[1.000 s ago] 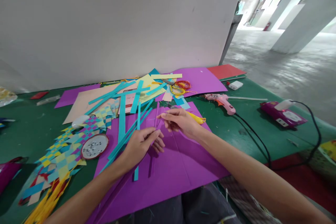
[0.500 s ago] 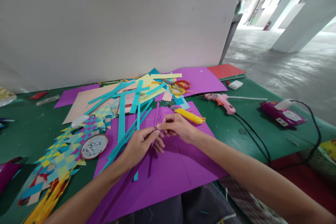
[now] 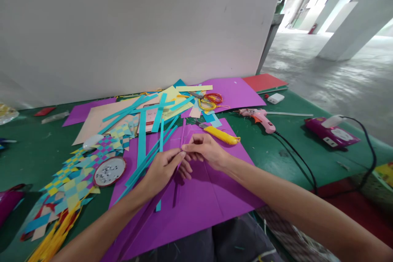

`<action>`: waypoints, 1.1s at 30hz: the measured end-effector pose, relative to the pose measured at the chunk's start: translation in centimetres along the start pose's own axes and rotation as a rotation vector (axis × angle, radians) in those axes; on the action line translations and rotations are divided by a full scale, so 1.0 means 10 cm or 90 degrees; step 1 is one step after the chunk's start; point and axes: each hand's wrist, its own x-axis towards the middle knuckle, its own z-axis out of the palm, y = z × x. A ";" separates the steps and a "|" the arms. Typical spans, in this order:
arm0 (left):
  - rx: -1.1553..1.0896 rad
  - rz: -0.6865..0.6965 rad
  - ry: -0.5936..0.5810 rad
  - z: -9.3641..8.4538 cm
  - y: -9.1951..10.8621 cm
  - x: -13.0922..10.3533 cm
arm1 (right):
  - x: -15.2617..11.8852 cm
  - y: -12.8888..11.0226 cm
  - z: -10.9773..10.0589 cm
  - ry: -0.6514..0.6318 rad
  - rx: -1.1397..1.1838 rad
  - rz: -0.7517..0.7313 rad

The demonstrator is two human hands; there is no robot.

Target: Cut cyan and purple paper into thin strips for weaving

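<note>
Over a large purple sheet, my left hand pinches a thin purple strip that runs down toward the lower left. The fingertips of my right hand are pressed together at the strip's upper end, touching the left fingertips. Other purple strips lie on the sheet just behind the hands. Blue strips lie to the left of the fingers. A yellow cutter knife rests right behind my right hand.
A pink glue gun and a purple power socket with cables are at the right. Scissors lie at the back. A dish of beads and woven paper pieces lie left. A white panel stands behind.
The fingertips of both hands have shifted very slightly to the left, still together on the strip. Nothing else has visibly moved.
</note>
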 end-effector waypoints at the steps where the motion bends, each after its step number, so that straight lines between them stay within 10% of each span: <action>1: -0.002 0.001 0.002 0.00 0.00 0.00 | 0.00 0.01 0.00 0.003 0.005 -0.001; 33: -0.043 -0.025 0.004 -0.03 -0.03 -0.01 | -0.03 -0.26 -0.09 0.002 -0.077 0.016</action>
